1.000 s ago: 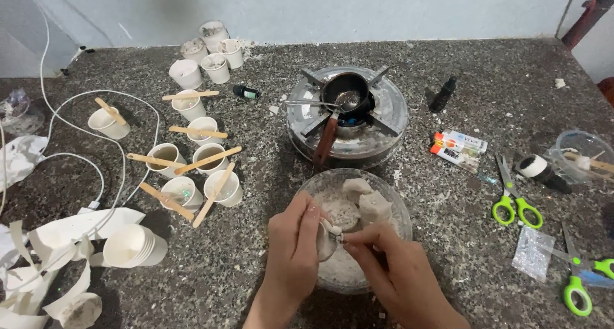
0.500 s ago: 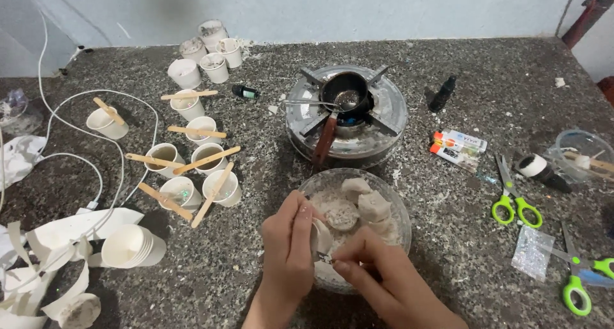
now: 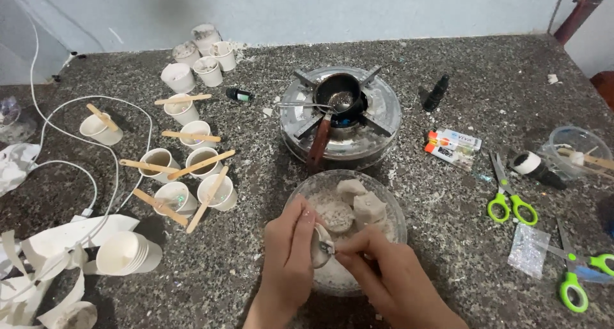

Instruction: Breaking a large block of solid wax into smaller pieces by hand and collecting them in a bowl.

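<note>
A small white wax piece [image 3: 322,246] is pinched between the fingers of the left hand [image 3: 289,255], closed around it, over the glass bowl [image 3: 306,187]. The right hand [image 3: 390,281] is closed too, its fingertips pressed to the piece from 3 o'clock; whether a tool is gripped cannot be told. White chunks [image 3: 361,201] lie in the bowl. At 12 o'clock from the bowl, a small stove [image 3: 384,121] carries a dark pot [image 3: 341,92]. At 9 o'clock, paper cups [image 3: 192,169] with wooden sticks are grouped. At 3 o'clock lie green-handled scissors [image 3: 511,204].
</note>
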